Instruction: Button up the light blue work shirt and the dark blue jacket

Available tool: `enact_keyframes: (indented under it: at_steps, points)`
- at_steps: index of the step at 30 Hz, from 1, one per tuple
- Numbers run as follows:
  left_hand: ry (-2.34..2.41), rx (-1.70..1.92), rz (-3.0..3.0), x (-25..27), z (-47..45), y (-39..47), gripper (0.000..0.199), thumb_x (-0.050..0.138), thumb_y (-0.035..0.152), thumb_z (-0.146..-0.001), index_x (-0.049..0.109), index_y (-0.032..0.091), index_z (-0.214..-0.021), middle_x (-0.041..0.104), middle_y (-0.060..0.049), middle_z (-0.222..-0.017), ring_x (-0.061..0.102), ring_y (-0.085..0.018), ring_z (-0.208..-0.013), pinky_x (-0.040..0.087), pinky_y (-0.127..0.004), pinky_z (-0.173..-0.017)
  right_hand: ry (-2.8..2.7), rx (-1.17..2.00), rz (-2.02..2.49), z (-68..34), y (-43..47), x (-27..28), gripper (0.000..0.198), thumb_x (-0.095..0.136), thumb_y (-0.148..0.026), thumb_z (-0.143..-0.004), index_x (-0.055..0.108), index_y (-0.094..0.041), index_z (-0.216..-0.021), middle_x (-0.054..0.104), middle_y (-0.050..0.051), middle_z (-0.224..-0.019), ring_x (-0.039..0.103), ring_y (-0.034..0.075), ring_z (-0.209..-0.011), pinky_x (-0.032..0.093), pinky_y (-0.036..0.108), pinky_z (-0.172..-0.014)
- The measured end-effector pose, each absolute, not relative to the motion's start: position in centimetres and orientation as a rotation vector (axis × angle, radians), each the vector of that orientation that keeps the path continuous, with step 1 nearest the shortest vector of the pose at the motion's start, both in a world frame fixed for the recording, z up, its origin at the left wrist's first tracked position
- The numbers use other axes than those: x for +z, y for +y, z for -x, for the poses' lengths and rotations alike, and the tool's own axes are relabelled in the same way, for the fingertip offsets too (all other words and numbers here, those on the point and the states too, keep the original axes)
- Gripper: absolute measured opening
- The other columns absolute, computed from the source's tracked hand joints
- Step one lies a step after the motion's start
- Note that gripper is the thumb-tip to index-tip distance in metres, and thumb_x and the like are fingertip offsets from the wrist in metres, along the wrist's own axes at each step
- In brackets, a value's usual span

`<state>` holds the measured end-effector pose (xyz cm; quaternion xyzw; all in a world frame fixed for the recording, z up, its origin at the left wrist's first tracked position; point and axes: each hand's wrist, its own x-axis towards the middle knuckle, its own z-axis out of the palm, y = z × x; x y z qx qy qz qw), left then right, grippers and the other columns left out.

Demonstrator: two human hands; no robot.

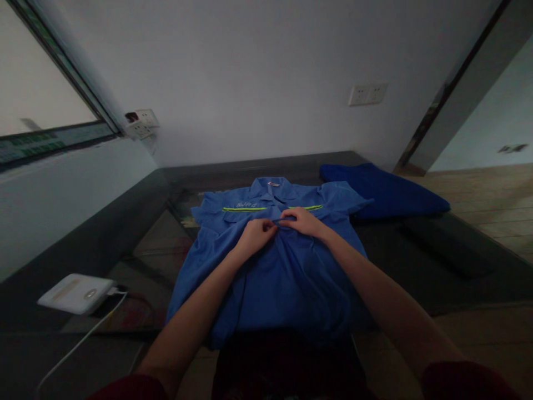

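Observation:
A blue short-sleeved work shirt (266, 289) with yellow-green stripes across the chest lies front side up on a dark table, collar pointing toward the wall. Its lower edge hangs over the near side. At the front opening, just below the chest stripes, my left hand (257, 234) pinches the shirt's edge between thumb and fingers. My right hand (303, 223) pinches the cloth right beside it, the fingertips of both hands almost touching. Any button between them is too small to make out. The fabric is drawn up into folds under my hands.
Folded darker blue cloth (381, 190) lies at the table's back right. A flat black object (449, 247) is in front of it. On the left, a white power bank (79, 293) has a white cable trailing to the near edge. Wall sockets (368, 94) are behind.

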<state>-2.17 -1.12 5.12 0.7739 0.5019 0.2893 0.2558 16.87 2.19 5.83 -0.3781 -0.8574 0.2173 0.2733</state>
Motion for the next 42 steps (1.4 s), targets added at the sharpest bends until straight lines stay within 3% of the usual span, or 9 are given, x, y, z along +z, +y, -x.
enact_keyframes:
  at_steps: [6,12,22,32,42]
  points:
    - [1.184,0.843,-2.048,4.5,2.3,-0.7,0.023,0.050,0.033,-0.084,0.056,0.016,-0.072,0.052,0.003,-0.057,0.046,-0.011,-0.053,0.032,-0.021,-0.051,-2.329,0.633,0.975,-17.1,2.5,5.6,0.021,0.060,-0.032,-0.082,0.066,-0.013,-0.076,0.062,0.001,-0.071,0.055,0.015,-0.070,0.036,0.024,-0.065]
    - [1.063,0.887,-1.930,3.7,2.7,0.1,0.028,0.047,0.040,-0.087,0.051,0.017,-0.072,0.045,0.005,-0.054,0.042,-0.010,-0.048,0.031,-0.021,-0.048,-2.328,0.782,0.882,-17.0,2.2,5.7,0.024,0.054,-0.035,-0.085,0.065,-0.013,-0.086,0.064,0.004,-0.082,0.056,0.017,-0.077,0.040,0.025,-0.070]
    - [1.057,0.812,-1.915,4.5,2.9,-0.1,0.027,0.050,0.042,-0.084,0.051,0.017,-0.074,0.042,0.006,-0.053,0.038,-0.009,-0.048,0.027,-0.020,-0.047,-2.279,1.002,0.937,-17.4,2.4,5.5,0.033,0.060,-0.047,-0.077,0.059,-0.013,-0.082,0.051,-0.003,-0.069,0.044,0.011,-0.062,0.034,0.022,-0.057]
    - [1.030,0.759,-1.927,5.1,2.8,-0.5,0.027,0.051,0.041,-0.084,0.048,0.017,-0.072,0.040,0.006,-0.055,0.038,-0.009,-0.050,0.026,-0.020,-0.048,-2.223,1.187,0.925,-17.7,2.6,5.5,0.041,0.060,-0.052,-0.075,0.064,-0.011,-0.078,0.053,-0.002,-0.066,0.047,0.011,-0.061,0.035,0.023,-0.056]
    - [1.105,0.797,-2.126,5.0,2.7,-0.6,0.024,0.049,0.035,-0.085,0.052,0.016,-0.070,0.044,0.004,-0.059,0.041,-0.011,-0.057,0.030,-0.021,-0.053,-2.337,0.796,1.043,-17.7,2.6,6.0,0.027,0.057,-0.038,-0.079,0.066,-0.012,-0.072,0.054,-0.002,-0.062,0.049,0.013,-0.062,0.033,0.023,-0.058]
